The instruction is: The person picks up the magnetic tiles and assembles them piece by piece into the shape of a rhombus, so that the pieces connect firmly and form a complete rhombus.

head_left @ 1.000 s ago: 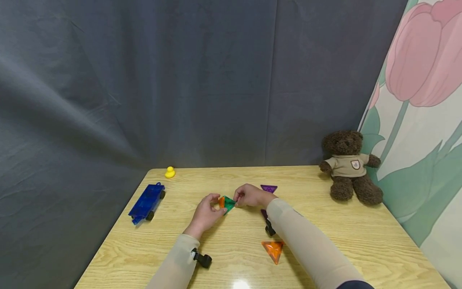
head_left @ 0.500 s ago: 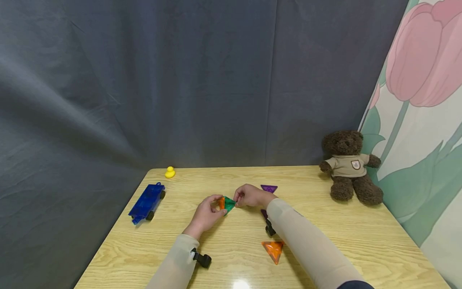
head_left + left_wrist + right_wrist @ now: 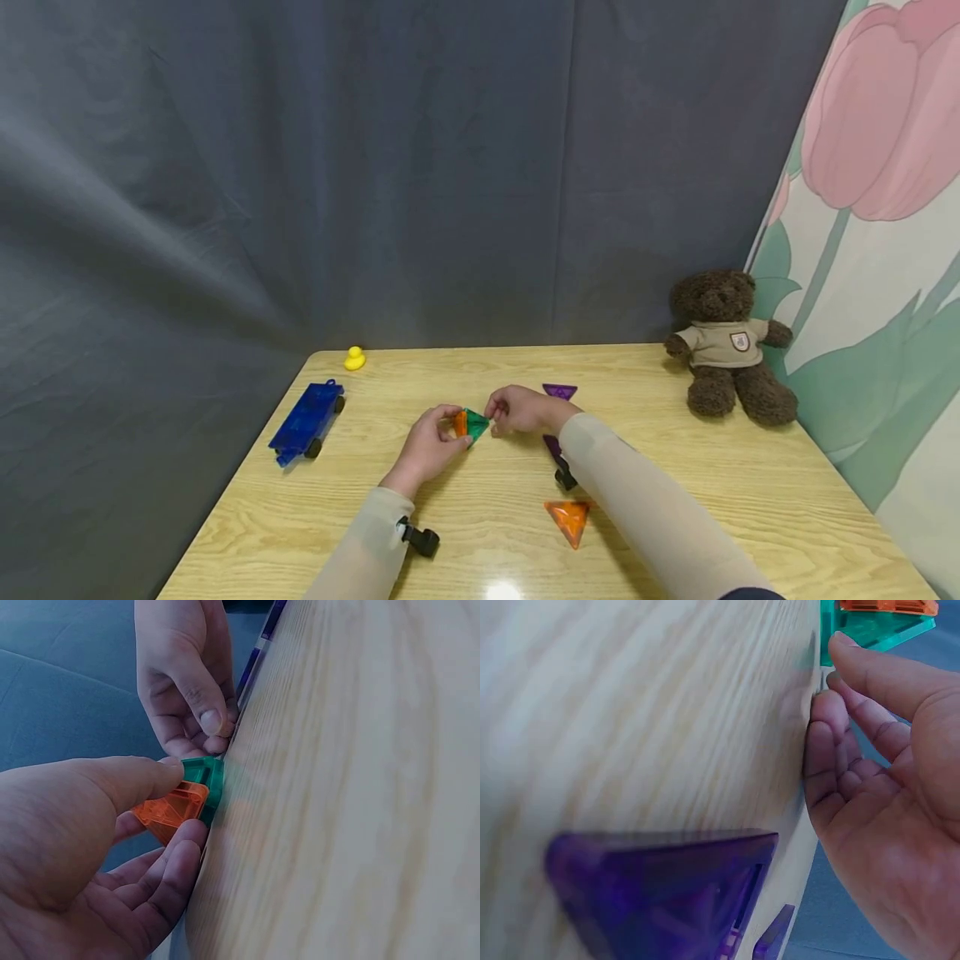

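In the head view my left hand (image 3: 432,442) holds an orange magnetic tile (image 3: 461,423) and a green triangular magnetic tile (image 3: 476,425), which lie against each other. The left wrist view shows the left thumb over the orange tile (image 3: 176,806) and the fingers under it, with the green tile (image 3: 214,780) just beyond at the tabletop. My right hand (image 3: 521,408) is at the green tile's right tip. Seen from the right wrist, its thumb and index finger stand slightly apart beside the green tile (image 3: 877,634), its fingers loosely curled and nothing between them.
Two purple triangular tiles lie near the right forearm, a far purple tile (image 3: 559,390) and a nearer purple tile (image 3: 552,447). An orange triangle tile (image 3: 568,522) lies closer in. A blue wheeled toy cart (image 3: 306,421), yellow duck (image 3: 354,359) and teddy bear (image 3: 723,350) stand farther out.
The right fingers have loosened a little at the green tile's tip, and the right hand has shifted very slightly. The left hand and its tiles have hardly moved.
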Available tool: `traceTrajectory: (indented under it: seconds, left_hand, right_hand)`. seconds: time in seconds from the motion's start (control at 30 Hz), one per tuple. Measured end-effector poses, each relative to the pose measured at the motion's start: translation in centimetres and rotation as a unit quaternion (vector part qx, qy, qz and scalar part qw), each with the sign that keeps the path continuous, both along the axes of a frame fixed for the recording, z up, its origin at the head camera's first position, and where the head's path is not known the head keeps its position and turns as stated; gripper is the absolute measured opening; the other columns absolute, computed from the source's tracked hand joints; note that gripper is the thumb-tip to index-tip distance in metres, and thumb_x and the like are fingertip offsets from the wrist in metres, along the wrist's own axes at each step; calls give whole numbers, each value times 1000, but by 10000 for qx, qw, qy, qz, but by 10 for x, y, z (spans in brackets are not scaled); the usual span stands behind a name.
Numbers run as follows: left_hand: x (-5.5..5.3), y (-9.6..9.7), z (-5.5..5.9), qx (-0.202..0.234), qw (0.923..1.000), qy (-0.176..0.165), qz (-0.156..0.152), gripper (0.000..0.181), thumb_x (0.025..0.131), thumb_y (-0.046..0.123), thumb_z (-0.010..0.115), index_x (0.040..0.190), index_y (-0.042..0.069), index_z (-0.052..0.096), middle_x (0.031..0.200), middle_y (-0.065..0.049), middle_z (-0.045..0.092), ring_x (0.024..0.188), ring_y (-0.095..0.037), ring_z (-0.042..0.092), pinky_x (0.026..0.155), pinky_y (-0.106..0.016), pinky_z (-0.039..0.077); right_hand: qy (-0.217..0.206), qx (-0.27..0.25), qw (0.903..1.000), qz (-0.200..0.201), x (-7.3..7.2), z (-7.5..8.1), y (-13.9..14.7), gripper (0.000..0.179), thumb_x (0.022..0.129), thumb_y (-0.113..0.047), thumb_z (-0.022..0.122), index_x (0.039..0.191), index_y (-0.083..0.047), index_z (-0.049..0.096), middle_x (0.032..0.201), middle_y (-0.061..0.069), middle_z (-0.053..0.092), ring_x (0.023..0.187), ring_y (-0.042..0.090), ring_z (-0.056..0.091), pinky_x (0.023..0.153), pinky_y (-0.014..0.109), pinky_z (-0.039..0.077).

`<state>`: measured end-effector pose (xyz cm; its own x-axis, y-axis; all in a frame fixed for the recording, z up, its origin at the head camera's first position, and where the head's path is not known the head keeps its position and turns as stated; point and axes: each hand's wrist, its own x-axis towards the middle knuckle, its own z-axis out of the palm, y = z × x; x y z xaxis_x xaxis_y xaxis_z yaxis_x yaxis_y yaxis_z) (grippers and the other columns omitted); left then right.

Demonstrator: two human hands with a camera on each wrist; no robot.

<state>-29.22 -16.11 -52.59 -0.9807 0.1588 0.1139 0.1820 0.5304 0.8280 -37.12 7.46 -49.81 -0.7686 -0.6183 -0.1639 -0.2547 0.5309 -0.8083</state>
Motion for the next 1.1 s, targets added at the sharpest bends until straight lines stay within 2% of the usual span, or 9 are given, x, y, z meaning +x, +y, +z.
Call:
traceTrajectory:
  seconds: [0.2, 0.33, 0.5, 0.67, 0.83, 0.97, 1.1]
  left_hand:
    - [2, -1, 1, 51, 10000, 11, 6, 49, 94, 18, 82, 139, 14, 62, 139, -11, 58, 78, -16, 60, 65, -29, 52]
    - [4, -1, 2, -28, 10000, 24, 32, 49, 95, 19, 81, 139, 14, 62, 139, -11, 58, 78, -17, 59, 65, -30, 52]
    - [5, -1, 5, -103, 9999, 22, 37, 49, 95, 19, 81, 140, 15, 62, 140, -11, 58, 79, -18, 58, 66, -30, 52]
    - [7, -3, 6, -184, 9998, 35, 79, 49, 95, 19, 81, 140, 15, 62, 141, -11, 58, 81, -17, 58, 66, -30, 52]
    - [8, -5, 6, -271, 9995, 53, 168, 49, 95, 19, 82, 139, 15, 63, 141, -10, 59, 83, -17, 57, 67, -30, 51]
    - [8, -9, 3, -293, 9994, 98, 170, 49, 94, 22, 82, 139, 17, 63, 140, -9, 59, 83, -17, 57, 68, -31, 51]
    - [8, -13, 0, -323, 9993, 126, 171, 50, 94, 24, 83, 139, 18, 63, 139, -8, 59, 83, -17, 57, 69, -32, 52]
  right_hand:
    - [178, -45, 9998, 100, 8, 4, 8, 28, 89, -1, 82, 114, -2, 69, 101, 9, 67, 88, 17, 59, 80, 32, 51]
    - [367, -132, 9992, 71, 15, 7, 18, 34, 89, 0, 82, 119, 0, 67, 112, 12, 67, 99, 20, 62, 90, 37, 54]
    - [893, -23, 9959, -105, 25, 8, 34, 34, 90, -6, 83, 120, -4, 69, 120, 9, 68, 111, 25, 64, 100, 46, 52]
    - [1252, 5, 9913, -398, 34, 8, 54, 35, 89, -7, 84, 120, -2, 69, 121, 12, 69, 114, 32, 63, 101, 50, 51]
    - [1261, 176, 9881, -859, 41, 3, 75, 41, 84, -11, 89, 120, -4, 71, 116, 8, 69, 111, 30, 62, 101, 50, 50]
    - [1214, 286, 9868, -1033, 45, 0, 88, 46, 82, -14, 92, 122, -6, 72, 117, 4, 68, 112, 28, 62, 102, 50, 49]
    - [1246, 393, 9859, -1043, 48, -3, 99, 51, 78, -15, 95, 123, -6, 72, 118, 4, 67, 115, 28, 61, 105, 50, 47]
